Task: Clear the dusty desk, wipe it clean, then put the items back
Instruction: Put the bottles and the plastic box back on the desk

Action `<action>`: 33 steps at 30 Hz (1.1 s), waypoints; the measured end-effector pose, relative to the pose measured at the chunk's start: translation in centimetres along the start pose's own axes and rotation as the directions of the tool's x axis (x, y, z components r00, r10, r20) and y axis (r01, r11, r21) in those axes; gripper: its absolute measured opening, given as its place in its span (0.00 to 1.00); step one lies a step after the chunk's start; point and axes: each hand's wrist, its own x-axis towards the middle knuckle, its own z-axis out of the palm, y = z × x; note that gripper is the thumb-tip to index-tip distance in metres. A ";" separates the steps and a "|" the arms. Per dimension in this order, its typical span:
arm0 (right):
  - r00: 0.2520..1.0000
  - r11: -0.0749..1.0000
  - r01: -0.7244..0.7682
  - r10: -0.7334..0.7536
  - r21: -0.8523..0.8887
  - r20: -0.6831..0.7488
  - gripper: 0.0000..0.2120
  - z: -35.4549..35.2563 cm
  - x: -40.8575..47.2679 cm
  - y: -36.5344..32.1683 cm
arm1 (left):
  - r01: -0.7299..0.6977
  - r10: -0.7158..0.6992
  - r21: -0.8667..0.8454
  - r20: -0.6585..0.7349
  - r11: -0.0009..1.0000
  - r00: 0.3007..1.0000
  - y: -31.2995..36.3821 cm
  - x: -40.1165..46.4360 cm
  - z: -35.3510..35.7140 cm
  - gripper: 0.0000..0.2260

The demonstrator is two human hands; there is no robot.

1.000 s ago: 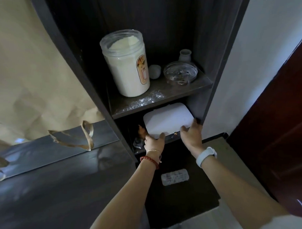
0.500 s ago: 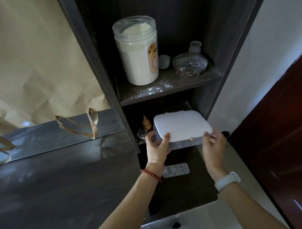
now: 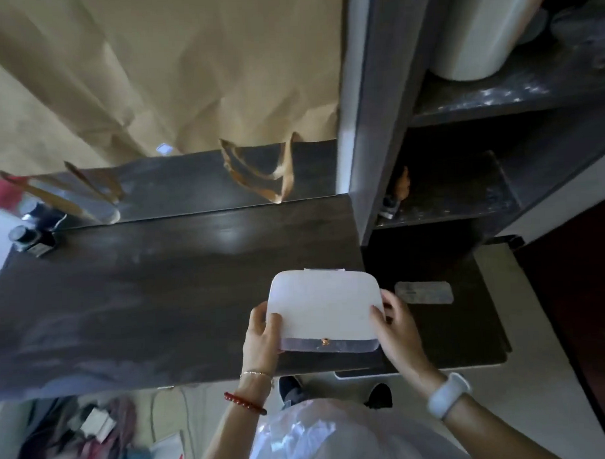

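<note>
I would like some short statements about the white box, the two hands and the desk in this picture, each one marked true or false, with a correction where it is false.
1. Both hands hold the white box. True: the left hand grips its left edge and the right hand its right edge.
2. The white box lies inside the lower shelf. False: it is held out in front of the shelf, over the desk.
3. Two ink bottles stand at the far left of the desk. True.
4. The white band is on the left wrist. False: it is on the right wrist; the left wears a red bead bracelet.
5. The box lid is open. False: it is closed.
</note>
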 end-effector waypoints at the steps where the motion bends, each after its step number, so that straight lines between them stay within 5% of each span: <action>1: 0.999 0.999 0.022 -0.021 -0.043 0.034 0.18 2.4 0.2 -0.6 | -0.015 0.017 0.035 -0.073 0.999 0.997 -0.5 0.7 -1.8 0.14; 3: 0.994 0.994 0.063 -0.053 -0.092 0.100 0.18 7.1 0.4 -1.9 | -0.032 0.046 0.070 -0.199 0.997 0.979 -1.3 2.3 -5.3 0.23; 6: 0.980 0.988 0.106 -0.085 -0.109 0.181 0.19 13.4 0.7 -3.9 | -0.024 0.045 0.073 -0.306 0.997 0.951 -1.2 4.7 -10.1 0.18; 13: 0.969 0.975 0.134 -0.091 -0.179 0.230 0.23 21.5 1.9 -6.6 | 0.020 -0.007 0.036 -0.324 0.999 0.946 -1.9 9.3 -16.0 0.28; 23: 0.990 0.982 0.109 -0.092 -0.156 0.111 0.23 21.1 1.3 -5.8 | -0.022 0.043 0.101 -0.208 0.995 0.977 -2.4 10.4 -15.2 0.26; 28: 0.982 0.976 0.114 -0.082 -0.185 0.171 0.24 19.3 2.4 -5.0 | -0.019 0.061 0.184 -0.227 0.983 0.972 -2.7 10.8 -13.8 0.21; 33: 0.968 0.988 0.072 -0.037 -0.134 0.249 0.28 16.7 2.7 -4.4 | 0.071 0.107 0.345 -0.472 0.936 0.875 -0.4 8.8 -11.7 0.25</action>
